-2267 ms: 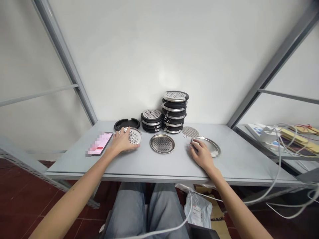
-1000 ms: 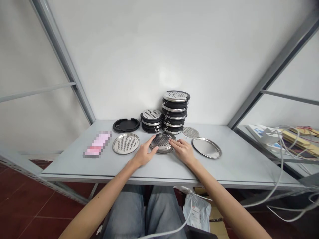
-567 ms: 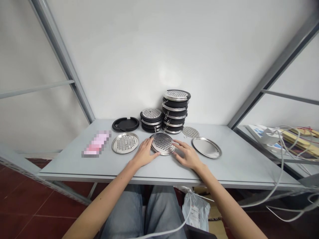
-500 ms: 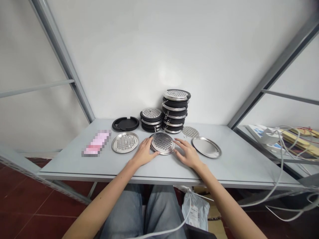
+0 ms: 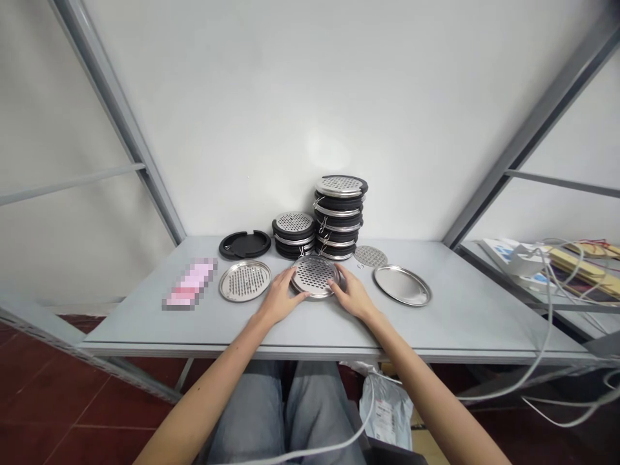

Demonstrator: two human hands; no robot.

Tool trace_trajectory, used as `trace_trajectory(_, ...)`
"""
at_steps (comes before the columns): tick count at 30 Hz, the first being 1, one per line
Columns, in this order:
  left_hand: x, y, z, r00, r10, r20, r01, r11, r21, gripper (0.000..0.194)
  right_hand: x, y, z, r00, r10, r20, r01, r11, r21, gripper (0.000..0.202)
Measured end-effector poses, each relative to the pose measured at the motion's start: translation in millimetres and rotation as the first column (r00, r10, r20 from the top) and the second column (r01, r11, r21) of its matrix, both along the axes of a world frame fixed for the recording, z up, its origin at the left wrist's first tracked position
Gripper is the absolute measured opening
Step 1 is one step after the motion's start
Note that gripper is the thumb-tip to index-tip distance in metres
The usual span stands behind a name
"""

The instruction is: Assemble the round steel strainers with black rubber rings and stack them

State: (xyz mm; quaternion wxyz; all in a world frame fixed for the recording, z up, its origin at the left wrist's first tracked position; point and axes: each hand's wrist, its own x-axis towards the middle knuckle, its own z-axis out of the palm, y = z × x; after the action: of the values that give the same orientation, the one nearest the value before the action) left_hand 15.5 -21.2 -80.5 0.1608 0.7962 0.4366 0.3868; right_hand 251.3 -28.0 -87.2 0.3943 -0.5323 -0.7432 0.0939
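Observation:
A round perforated metal grater plate (image 5: 314,274) rests on the table in front of me, between my hands. It seems to lie on another metal rim, partly hidden. My left hand (image 5: 282,294) curls round its left edge, thumb along the front rim. From the right, my right hand (image 5: 356,294) holds it with the thumb on top and the fingers at the side. To the left lies a slotted grater plate (image 5: 245,281) in a shallow rim. On the right is a plain round metal tray (image 5: 402,285). A thin perforated disc (image 5: 371,256) sits behind it.
Behind the hands stand a tall stack (image 5: 340,219) and a shorter stack (image 5: 293,234) of black holders with metal plates and wire clips. A black round holder (image 5: 245,245) lies at back left, near a blurred pink item (image 5: 191,284). White cables (image 5: 549,310) hang at right.
My right hand has moved left onto the grater plate, its thumb now on top. My left hand stays at the left edge. The view has shifted slightly.

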Motion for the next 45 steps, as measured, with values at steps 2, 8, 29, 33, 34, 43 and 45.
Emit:
trace_trajectory(2, 0, 1, -0.2, 0.999, 0.039, 0.010, -0.039, 0.999, 0.014, 0.065, -3, 3, -0.2, 1.000, 0.006, -0.008, -0.006, 1.000, 0.003, 0.058)
trace_trajectory(8, 1, 6, -10.5, 0.991, 0.092, -0.101, -0.094, 0.996, -0.014, 0.069, -8, 10, -5.0, 1.000, 0.016, 0.006, -0.016, 1.000, -0.011, 0.049)
trace_trajectory(29, 3, 5, -13.9, 0.957, 0.019, -0.291, -0.013, 1.000, 0.025, 0.085, -8, 6, -6.8, 0.980, -0.142, 0.137, 0.139, 0.990, 0.029, 0.032)
trace_trajectory(33, 5, 2, -12.2, 0.945, 0.042, -0.326, -0.018, 0.997, 0.076, 0.080, -8, 5, -3.8, 0.986, -0.141, 0.083, 0.144, 0.989, -0.028, 0.034)
trace_trajectory(34, 5, 1, -10.9, 0.944, 0.054, -0.324, -0.022, 0.995, 0.101, 0.078, -8, 5, -2.5, 0.990, -0.133, 0.050, 0.135, 0.990, -0.042, 0.035)
trace_trajectory(43, 2, -3, 1.9, 0.981, 0.127, -0.146, -0.110, 0.986, 0.121, 0.046, -2, -4, 7.3, 0.976, 0.088, -0.197, -0.063, 0.989, 0.133, 0.041)
trace_trajectory(45, 1, -3, 1.8, 0.982, 0.142, -0.126, -0.129, 0.986, 0.108, 0.045, -2, -3, 6.0, 0.981, 0.091, -0.169, -0.064, 0.985, 0.160, 0.044)
